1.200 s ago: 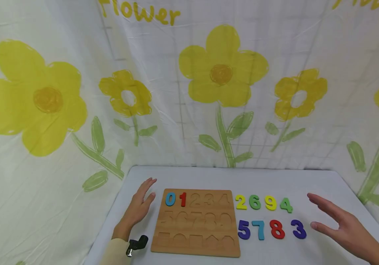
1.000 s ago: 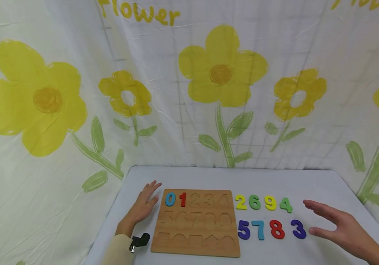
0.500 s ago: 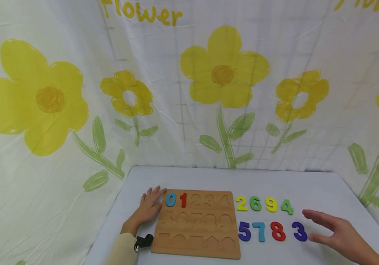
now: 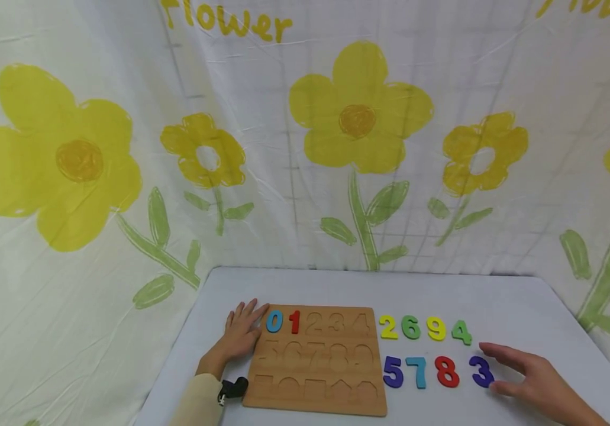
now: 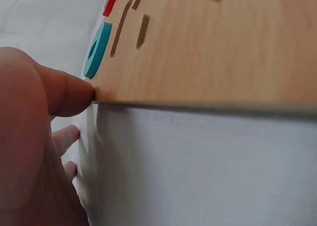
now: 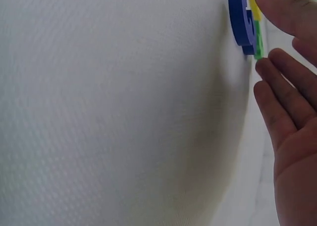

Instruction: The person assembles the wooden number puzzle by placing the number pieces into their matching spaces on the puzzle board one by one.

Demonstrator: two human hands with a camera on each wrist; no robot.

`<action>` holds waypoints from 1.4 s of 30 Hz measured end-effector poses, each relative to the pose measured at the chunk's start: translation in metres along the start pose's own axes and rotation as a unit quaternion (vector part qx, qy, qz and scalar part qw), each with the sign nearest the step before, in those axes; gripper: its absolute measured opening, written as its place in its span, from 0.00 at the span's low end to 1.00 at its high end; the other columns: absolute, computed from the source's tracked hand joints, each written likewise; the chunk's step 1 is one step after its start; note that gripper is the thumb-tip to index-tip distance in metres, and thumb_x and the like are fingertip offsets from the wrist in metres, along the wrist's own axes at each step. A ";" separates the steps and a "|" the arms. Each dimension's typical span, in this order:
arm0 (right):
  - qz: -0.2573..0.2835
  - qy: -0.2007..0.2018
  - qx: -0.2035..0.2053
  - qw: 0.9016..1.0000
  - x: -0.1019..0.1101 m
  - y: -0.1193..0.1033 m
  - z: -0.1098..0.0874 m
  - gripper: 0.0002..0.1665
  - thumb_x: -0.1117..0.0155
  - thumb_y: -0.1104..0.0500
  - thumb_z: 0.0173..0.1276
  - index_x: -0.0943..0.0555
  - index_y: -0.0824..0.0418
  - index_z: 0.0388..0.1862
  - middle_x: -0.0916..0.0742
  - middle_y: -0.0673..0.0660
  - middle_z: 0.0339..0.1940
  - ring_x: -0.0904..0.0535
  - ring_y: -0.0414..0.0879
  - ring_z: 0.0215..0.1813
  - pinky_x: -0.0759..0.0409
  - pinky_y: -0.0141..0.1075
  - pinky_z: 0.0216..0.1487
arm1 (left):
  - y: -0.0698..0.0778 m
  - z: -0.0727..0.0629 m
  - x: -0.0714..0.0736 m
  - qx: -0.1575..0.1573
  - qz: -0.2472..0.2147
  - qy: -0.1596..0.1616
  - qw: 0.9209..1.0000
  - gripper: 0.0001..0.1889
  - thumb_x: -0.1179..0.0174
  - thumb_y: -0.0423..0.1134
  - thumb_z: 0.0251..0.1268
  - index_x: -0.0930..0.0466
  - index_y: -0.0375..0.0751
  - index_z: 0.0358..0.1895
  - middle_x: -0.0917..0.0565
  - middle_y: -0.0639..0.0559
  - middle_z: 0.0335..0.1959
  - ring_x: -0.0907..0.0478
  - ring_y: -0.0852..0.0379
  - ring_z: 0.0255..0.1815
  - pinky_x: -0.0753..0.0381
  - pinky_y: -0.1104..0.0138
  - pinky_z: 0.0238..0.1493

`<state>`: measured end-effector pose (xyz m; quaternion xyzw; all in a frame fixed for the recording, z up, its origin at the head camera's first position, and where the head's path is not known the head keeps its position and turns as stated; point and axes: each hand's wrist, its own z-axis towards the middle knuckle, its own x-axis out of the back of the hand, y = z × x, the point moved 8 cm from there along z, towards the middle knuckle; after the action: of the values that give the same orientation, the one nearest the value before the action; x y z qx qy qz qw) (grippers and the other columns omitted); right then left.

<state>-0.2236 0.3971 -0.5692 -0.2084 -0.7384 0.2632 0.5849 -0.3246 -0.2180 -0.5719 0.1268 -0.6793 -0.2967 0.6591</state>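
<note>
A wooden number board (image 4: pixel 315 335) lies on the table, with a blue 0 (image 4: pixel 270 321) and a red 1 (image 4: pixel 295 322) in its top row. At the board's upper left corner rests my left hand (image 4: pixel 239 336), fingers spread; the left wrist view has its thumb (image 5: pixel 74 94) against the board's edge by the 0. My right hand (image 4: pixel 531 378) reaches in from the right, thumb and fingers parted about a purple 3 (image 4: pixel 484 374). In the right wrist view the 3 (image 6: pixel 238 18) stands beside the thumb, and the palm holds nothing.
Right of the board, a yellow 2 (image 4: pixel 389 335), green 6 (image 4: pixel 415 332), yellow 9 (image 4: pixel 439 332) and green 4 (image 4: pixel 464 332) form a back row. A purple 5 (image 4: pixel 397 377), blue 7 (image 4: pixel 422 376) and red 8 (image 4: pixel 447 380) lie nearer. Behind hangs a flowered curtain (image 4: pixel 262 248).
My left hand has come right and down onto the board's corner. My right hand has moved left and lower, its thumb and fingers closer around the purple 3.
</note>
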 end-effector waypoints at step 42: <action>-0.019 0.111 0.017 0.993 -0.009 -0.093 -0.017 0.43 0.16 0.44 0.64 0.17 0.59 0.74 0.11 0.64 0.69 0.15 0.68 0.69 0.11 0.57 0.60 | -0.004 0.003 -0.001 0.023 -0.004 -0.020 1.000 0.34 0.45 0.33 0.73 0.29 0.43 0.83 0.42 0.30 0.89 0.60 0.20 0.90 0.69 0.25 0.83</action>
<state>-0.2047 0.3218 -0.5145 -0.2127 -0.6681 0.2396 0.6716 -0.3282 -0.2202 -0.5751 0.1391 -0.6988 -0.2860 0.6407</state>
